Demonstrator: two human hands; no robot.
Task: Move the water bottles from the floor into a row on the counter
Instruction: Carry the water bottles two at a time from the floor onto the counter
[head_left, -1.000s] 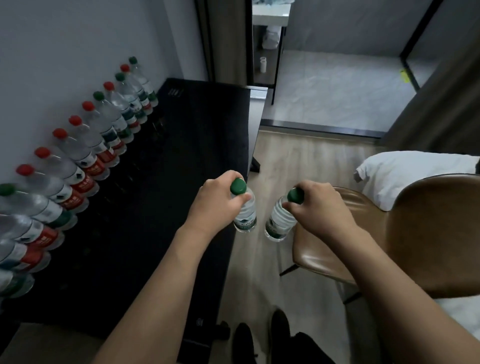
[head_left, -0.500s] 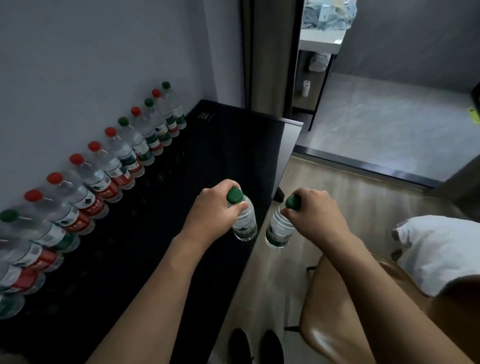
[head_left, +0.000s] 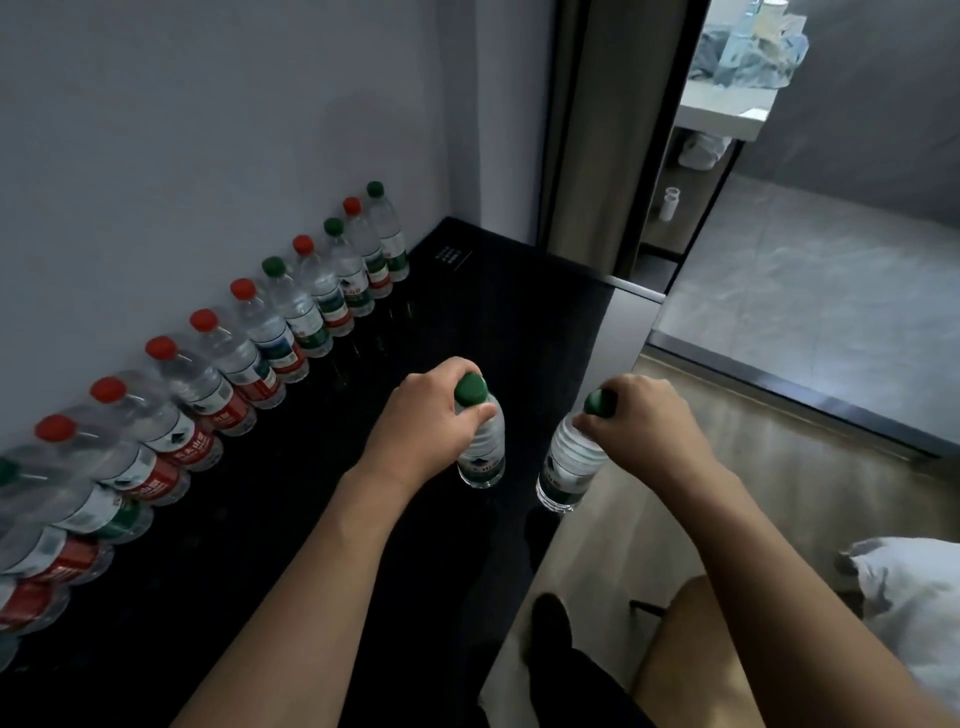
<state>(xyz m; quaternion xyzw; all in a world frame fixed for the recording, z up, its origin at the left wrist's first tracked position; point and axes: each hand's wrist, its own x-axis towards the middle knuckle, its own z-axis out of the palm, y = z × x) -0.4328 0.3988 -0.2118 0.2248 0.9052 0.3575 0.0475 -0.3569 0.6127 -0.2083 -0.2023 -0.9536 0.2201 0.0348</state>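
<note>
My left hand (head_left: 426, 421) grips the neck of a clear green-capped water bottle (head_left: 482, 457), held upright over the black counter (head_left: 322, 519). My right hand (head_left: 644, 431) grips a second green-capped bottle (head_left: 566, 473) by its neck, tilted, over the counter's right edge. A row of several bottles (head_left: 270, 332) with red and green caps stands along the wall on the counter, from the near left to the far end bottle (head_left: 387, 234).
A wood floor (head_left: 727, 493) lies right of the counter, with a brown chair (head_left: 691, 654) and a white pillow (head_left: 914, 597) at the lower right. My dark shoes (head_left: 553, 618) stand by the counter's edge. A doorway opens to a grey tiled room (head_left: 805, 291).
Both hands have carried their bottles left, and the left bottle now hangs over the counter. The view has swung left and up, showing more of the row's far end.
</note>
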